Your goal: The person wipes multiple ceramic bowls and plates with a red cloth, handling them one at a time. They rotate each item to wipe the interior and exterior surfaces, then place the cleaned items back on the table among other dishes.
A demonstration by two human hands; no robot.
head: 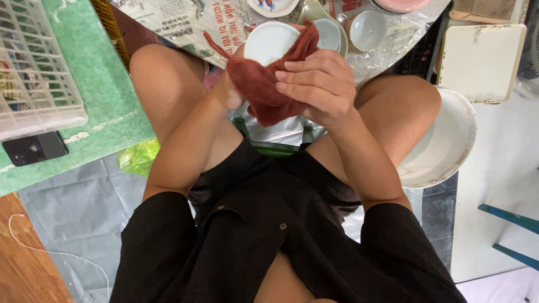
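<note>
Grey sheeting (78,207) covers the floor beside a green mat (106,95) and wooden boards (22,264).

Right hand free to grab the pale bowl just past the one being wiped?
Probably not yet: the right hand is pressing the red cloth on the white bowl. The pale bowl lies unobstructed beyond.

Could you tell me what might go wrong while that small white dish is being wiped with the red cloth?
1. The small round white dish is held above the knees by the left hand, mostly under the rust-red cloth; it could slip and drop.
2. The right hand works close to the pale ceramic cups on the printed sheet; an elbow or the dish might knock them.
</note>
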